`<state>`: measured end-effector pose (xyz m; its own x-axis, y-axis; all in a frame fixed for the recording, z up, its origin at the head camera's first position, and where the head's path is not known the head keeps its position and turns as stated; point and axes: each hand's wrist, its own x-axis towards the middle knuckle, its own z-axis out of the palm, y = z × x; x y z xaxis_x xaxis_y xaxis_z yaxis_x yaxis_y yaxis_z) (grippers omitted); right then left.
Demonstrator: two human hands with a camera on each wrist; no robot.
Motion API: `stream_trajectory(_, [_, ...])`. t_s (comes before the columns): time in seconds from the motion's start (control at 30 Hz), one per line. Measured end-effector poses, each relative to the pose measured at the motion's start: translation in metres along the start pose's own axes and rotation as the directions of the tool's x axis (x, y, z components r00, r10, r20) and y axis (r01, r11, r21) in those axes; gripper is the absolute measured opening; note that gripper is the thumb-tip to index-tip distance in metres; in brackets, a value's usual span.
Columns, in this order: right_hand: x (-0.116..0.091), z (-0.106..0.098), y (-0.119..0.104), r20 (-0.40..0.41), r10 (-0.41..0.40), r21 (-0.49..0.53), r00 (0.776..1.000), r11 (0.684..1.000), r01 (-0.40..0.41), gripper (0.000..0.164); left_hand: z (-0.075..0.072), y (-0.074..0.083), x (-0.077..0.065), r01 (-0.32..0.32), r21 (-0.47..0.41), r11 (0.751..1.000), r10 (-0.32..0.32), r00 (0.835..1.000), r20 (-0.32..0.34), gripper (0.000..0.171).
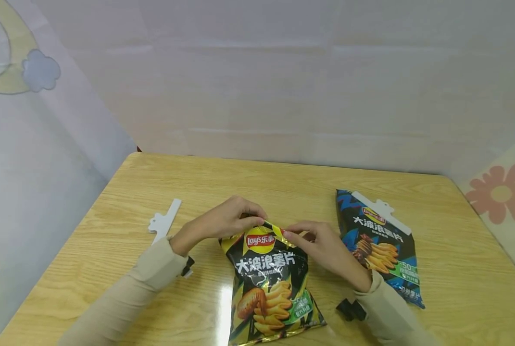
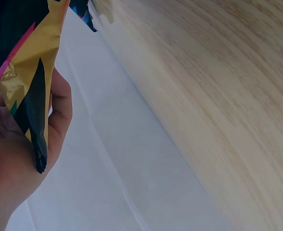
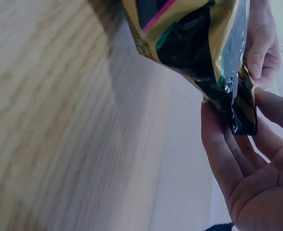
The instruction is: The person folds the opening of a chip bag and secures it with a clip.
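Black-and-gold chip bag (image 1: 266,274) is on the table (image 1: 188,178), long axis running from its top edge toward the person. Left hand (image 1: 224,218) pinches that edge at its left, right hand (image 1: 324,245) at its right. Loose white clip (image 1: 165,222) lies left of the bag, left hand nearer.

Location type: an indoor tabletop station, screened by pale, creased sheeting (image 1: 292,96); from where I stand, home or studio cannot be determined. Indicators: the sheeting surrounds a wood-grain table (image 1: 261,180) behind and at both sides; its nursery-style prints include a yellow moon (image 1: 20,33), blue cloud (image 1: 41,70) and red flower (image 1: 501,193).
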<state>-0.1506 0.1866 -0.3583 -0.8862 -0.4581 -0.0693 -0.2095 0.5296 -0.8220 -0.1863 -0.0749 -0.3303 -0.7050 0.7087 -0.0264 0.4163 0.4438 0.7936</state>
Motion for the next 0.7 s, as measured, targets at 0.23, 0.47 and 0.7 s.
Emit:
stream_trajectory(0.23, [0.0029, 0.0034, -0.0025, 0.004, -0.050, -0.026, 0.999, 0.998, 0.050, 0.030, 0.0012, -0.0013, 0.0004, -0.013, -0.009, 1.000, 0.014, 1.000, 0.016, 0.022])
stream_trajectory(0.47, [0.0023, 0.0058, -0.0023, -0.005, -0.064, -0.048, 0.998, 0.997, 0.064, 0.026, 0.0046, -0.0018, 0.0017, -0.001, 0.029, 1.000, 0.000, 0.999, 0.042, 0.026])
stream_trajectory(0.7, [0.0013, 0.0062, -0.0021, -0.022, -0.053, -0.065, 0.998, 0.997, 0.051, 0.023, 0.0036, -0.0041, -0.0005, 0.073, 0.012, 0.997, -0.073, 0.997, -0.004, 0.027])
